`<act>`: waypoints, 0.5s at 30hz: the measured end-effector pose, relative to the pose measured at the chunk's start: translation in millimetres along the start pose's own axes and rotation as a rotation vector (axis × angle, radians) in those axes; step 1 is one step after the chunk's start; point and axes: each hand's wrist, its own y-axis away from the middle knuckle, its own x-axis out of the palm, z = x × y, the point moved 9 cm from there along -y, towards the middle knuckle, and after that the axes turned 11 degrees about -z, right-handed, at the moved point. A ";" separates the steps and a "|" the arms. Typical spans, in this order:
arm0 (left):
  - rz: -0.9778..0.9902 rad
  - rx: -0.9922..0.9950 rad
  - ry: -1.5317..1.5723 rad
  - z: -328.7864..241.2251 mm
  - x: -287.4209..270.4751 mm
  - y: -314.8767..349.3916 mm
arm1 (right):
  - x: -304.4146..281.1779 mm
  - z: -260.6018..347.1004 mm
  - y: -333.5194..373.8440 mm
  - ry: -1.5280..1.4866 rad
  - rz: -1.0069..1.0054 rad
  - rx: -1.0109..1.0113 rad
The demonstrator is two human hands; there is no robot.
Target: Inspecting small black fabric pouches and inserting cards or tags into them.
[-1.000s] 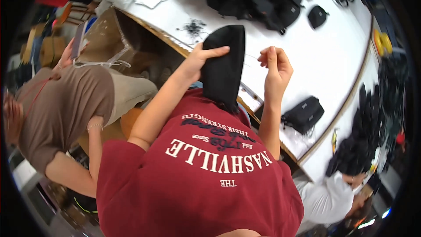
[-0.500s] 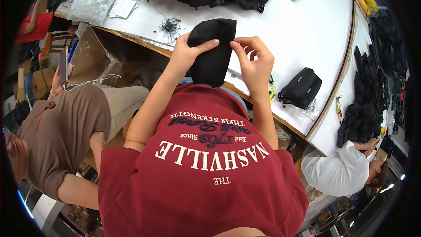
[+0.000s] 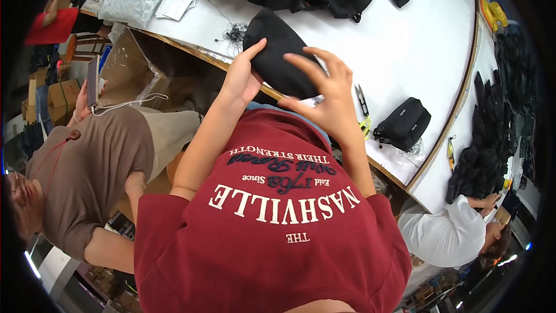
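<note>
One black pouch (image 3: 277, 45) sits between the two hands I watch, held above the near edge of the white table (image 3: 428, 52), its long axis slanting from far left to near right. From the right hand (image 3: 333, 91) it lies left and slightly far; from the left hand (image 3: 241, 74), right and slightly far. I count the left as nearer: it grips the pouch's left side, thumb on the upper face, its other fingers mostly hidden. I see the right hand wide, fingers fanned over the pouch's right side, thumb spread toward its near end; blur keeps me from telling whether they touch. Snips (image 3: 362, 102) lie on the table, right of that hand.
</note>
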 end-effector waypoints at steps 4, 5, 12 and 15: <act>0.111 -0.205 0.065 5.0 5.6 3.3 | 13.0 -8.7 6.1 0.111 0.060 -0.017; 0.201 -0.237 -0.025 3.7 9.6 8.3 | 10.4 -19.2 5.8 0.058 0.044 0.047; 0.459 0.451 -0.532 -50.2 32.1 24.3 | -5.7 -59.0 15.5 -0.596 -0.126 0.511; 0.497 0.555 -0.731 -55.4 36.8 19.3 | -10.4 -67.8 24.6 -0.639 -0.084 0.636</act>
